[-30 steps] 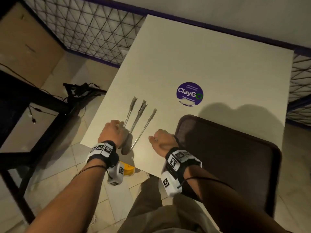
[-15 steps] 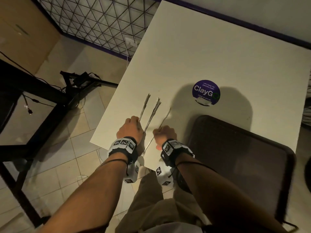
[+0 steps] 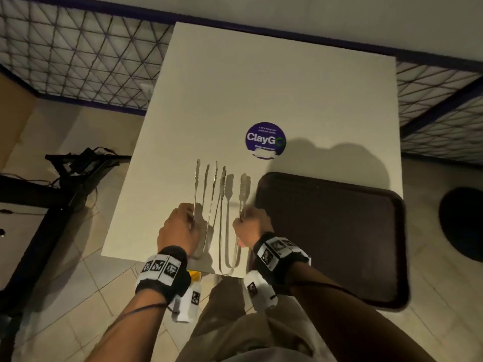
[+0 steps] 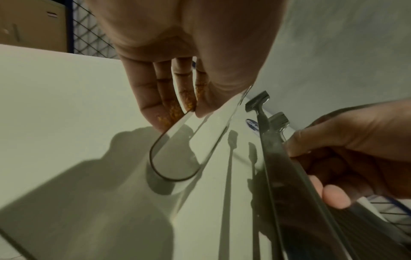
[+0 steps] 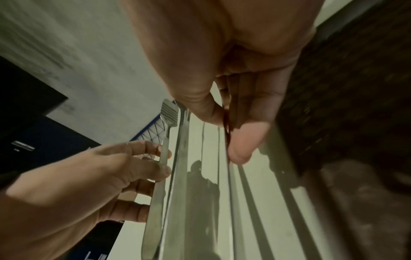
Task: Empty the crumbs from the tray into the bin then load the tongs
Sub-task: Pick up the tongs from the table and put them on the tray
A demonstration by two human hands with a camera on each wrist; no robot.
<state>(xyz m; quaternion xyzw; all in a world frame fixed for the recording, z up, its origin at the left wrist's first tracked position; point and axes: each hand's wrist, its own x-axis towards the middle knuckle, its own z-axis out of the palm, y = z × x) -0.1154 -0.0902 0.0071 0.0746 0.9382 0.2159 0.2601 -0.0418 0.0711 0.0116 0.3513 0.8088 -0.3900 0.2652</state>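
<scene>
A white table [image 3: 300, 95] is standing against a pale wall with a dark purple strip, tiled floor and wire-mesh panels showing on either side. A round purple ClayGo sticker [image 3: 265, 140] is sitting near the table's middle. Just below the sticker, several metal tongs [image 3: 224, 205] are lying side by side, tips pointing toward it; motion blur is making their exact number hard to tell. The left hand [image 3: 180, 231] is pinching one arm of the leftmost pair between thumb and fingertips [image 4: 155, 112], its looped end hanging free. The right hand [image 3: 249, 227] is gripping the rightmost pair between thumb and fingers. Below and right of the sticker, the dark brown tray [image 3: 339, 231] is overhanging the table's near edge, its near end partly hidden by the right forearm. Bare tabletop is lying open beyond the sticker.
</scene>
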